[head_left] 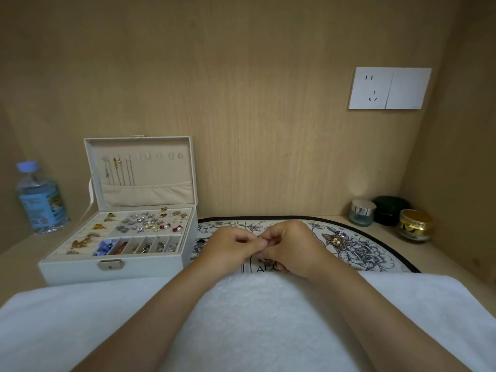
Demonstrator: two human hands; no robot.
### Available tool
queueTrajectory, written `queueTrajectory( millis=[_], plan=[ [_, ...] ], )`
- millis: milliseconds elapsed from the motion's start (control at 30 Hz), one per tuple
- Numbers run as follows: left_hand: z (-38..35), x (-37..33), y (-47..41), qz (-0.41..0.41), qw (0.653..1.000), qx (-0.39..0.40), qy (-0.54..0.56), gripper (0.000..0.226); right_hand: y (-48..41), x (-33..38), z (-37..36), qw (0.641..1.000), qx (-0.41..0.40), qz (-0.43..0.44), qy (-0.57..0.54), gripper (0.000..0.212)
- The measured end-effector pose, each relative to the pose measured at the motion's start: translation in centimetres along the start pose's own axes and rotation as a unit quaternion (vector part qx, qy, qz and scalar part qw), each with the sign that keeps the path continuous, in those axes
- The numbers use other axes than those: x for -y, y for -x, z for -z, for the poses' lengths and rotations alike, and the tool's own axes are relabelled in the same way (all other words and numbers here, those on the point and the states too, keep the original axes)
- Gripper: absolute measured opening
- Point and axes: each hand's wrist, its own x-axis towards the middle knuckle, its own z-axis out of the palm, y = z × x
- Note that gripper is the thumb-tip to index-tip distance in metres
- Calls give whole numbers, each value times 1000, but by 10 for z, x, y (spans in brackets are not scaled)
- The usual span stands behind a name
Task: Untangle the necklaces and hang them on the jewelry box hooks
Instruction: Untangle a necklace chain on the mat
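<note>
Left hand (230, 244) and right hand (294, 247) close together above mat (375, 253), fingers curled, both pinching thin necklace (262, 257) between fingertips, small loop dangling below. Left of them, open box (118, 267); chains (118, 170) hung on leftmost lid hooks (115, 158). Forearms (171, 304) across white towel (255, 318). Ornate piece (336, 240) on mat right of hands, detail unclear. Bottle (40, 200) far left, jars (389, 213) far right.

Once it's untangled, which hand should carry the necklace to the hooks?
Probably left: both hands pinch the thin chain, but the left hand sits nearer the open white jewelry box and its bare lid hooks; the right hand would cross over.
</note>
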Motion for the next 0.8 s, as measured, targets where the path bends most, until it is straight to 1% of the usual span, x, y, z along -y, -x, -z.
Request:
queueTrajectory(
  millis=[33, 100, 167, 200, 233, 300, 367, 400, 433, 467, 500, 533, 567, 600, 667, 733, 800],
  plan=[
    [-1, -1, 1, -7, 1000, -11, 2, 12, 1, 1, 1, 1000, -7, 3, 7, 11],
    [-1, 1, -1, 16, 998, -41, 38, 13, 1, 1, 6, 999, -24, 7, 28, 8],
    [2, -1, -4, 59, 991, -68, 100, 18, -1, -3, 9, 998, -39, 3, 45, 10],
    [5, -1, -6, 71, 984, -73, 147, 20, -3, -6, 10, 998, -50, -4, 22, 14],
    [8, -1, -7, 74, 971, -75, 214, 22, -6, -8, 11, 998, -63, -17, -26, 18],
    [12, -2, -6, 74, 927, -64, 362, 23, -10, -12, 12, 983, -80, -54, -155, 24],
    [15, -2, -5, 69, 877, -52, 472, 25, -11, -9, 14, 948, -82, -89, -293, 22],
    [15, -2, -4, 71, 867, -49, 491, 25, -11, -7, 15, 923, -82, -102, -362, 22],
    [14, -3, -4, 71, 879, -52, 468, 22, -11, -7, 17, 897, -81, -111, -419, 23],
    [14, -3, -3, 61, 917, -68, 388, 17, -11, -6, 19, 881, -78, -116, -452, 25],
    [13, -1, -4, 32, 960, -90, 261, 12, -10, -5, 21, 882, -71, -116, -452, 25],
    [12, 2, -4, -15, 985, -109, 131, 13, -9, -5, 21, 898, -60, -107, -423, 26],
    [12, 4, -5, -68, 990, -116, 30, 18, -8, -4, 21, 921, -50, -89, -377, 26],
    [11, 6, -7, -102, 988, -108, -34, 25, -6, -4, 19, 941, -42, -67, -330, 26],
    [8, 8, -9, -119, 986, -82, -86, 44, -4, 1, 17, 962, -37, -27, -269, 26],
    [6, 10, -11, -112, 985, -67, -114, 55, -3, 5, 16, 965, -30, 4, -262, 27],
    [3, 11, -11, -97, 986, -52, -126, 44, -1, 10, 15, 964, -25, 30, -262, 20]
  ],
)
